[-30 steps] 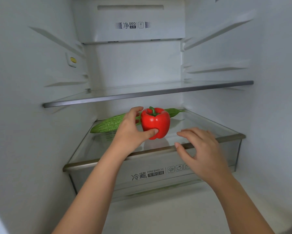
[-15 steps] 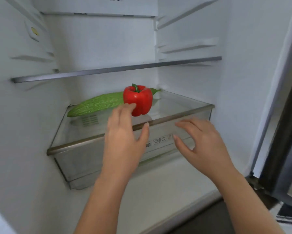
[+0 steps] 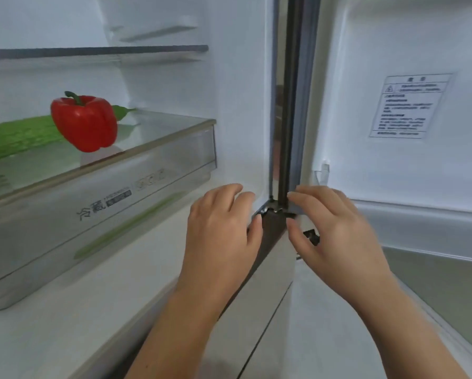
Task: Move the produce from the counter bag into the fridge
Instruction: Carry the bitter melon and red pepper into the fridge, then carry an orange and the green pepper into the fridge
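Observation:
A red bell pepper (image 3: 85, 122) stands upright on the glass lid of the clear crisper drawer (image 3: 98, 198) inside the open fridge, at the left. Behind it lies a long green bitter gourd (image 3: 16, 139), partly hidden by the pepper. My left hand (image 3: 223, 228) and my right hand (image 3: 330, 228) hover low in the middle, in front of the fridge's right edge by the door hinge. Both hands are empty with fingers loosely spread. The counter bag is out of view.
A glass shelf (image 3: 98, 50) spans the fridge above the produce. The open fridge door (image 3: 409, 132) fills the right side, with a white warning label (image 3: 409, 105) on its inner wall. The dark door seal (image 3: 290, 105) runs vertically between cavity and door.
My left hand has let go of the pepper, which now stands on the drawer lid. Both hands have pulled back out of the fridge, and my view has swung right toward the door.

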The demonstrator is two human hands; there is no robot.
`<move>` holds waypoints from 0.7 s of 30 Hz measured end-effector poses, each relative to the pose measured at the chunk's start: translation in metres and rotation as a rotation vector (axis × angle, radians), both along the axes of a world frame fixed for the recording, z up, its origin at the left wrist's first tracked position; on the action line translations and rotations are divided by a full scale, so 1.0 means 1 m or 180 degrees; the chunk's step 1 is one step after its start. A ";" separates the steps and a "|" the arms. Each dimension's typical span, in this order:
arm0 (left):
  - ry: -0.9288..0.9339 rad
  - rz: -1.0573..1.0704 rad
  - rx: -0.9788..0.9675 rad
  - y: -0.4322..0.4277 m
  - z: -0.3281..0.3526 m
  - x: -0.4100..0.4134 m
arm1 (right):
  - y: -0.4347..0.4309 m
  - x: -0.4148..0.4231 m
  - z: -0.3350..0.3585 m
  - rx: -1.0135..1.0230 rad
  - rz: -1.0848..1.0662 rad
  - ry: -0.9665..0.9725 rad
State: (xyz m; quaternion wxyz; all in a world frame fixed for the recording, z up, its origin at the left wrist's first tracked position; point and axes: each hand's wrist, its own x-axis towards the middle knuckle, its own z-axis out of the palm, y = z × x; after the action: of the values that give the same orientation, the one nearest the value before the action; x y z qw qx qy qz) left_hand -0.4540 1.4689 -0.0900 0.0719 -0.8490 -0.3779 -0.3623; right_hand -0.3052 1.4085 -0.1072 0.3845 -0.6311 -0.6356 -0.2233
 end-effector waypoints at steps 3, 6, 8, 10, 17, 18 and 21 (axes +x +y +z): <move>-0.0045 -0.0383 0.0015 -0.021 -0.002 0.034 | -0.037 0.028 -0.002 0.0038 -0.0394 0.0046; 0.0012 -0.0808 0.0064 -0.047 -0.004 0.073 | -0.078 0.057 -0.004 0.0117 -0.0785 0.0027; 0.0048 -0.1083 0.0092 -0.067 -0.008 0.102 | -0.108 0.078 -0.006 0.0175 -0.1054 0.0034; -0.0017 -0.1352 0.0100 -0.091 -0.012 0.133 | -0.143 0.099 -0.008 0.0191 -0.1332 0.0030; -0.0200 -0.2507 0.0056 -0.220 -0.020 0.243 | -0.311 0.167 -0.011 0.0037 -0.2505 -0.0050; -0.0203 -0.2671 0.0043 -0.243 -0.021 0.258 | -0.338 0.174 -0.011 0.0018 -0.2667 -0.0042; -0.0198 -0.3184 0.0005 -0.311 -0.025 0.297 | -0.415 0.188 -0.014 -0.0002 -0.3118 -0.0023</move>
State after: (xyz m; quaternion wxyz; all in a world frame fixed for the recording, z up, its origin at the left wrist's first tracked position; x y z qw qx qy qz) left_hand -0.1574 1.1576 -0.1150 -0.1213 -0.9149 0.0737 -0.3779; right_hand -0.1172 0.9938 -0.1208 0.2318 -0.8553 -0.2653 -0.3800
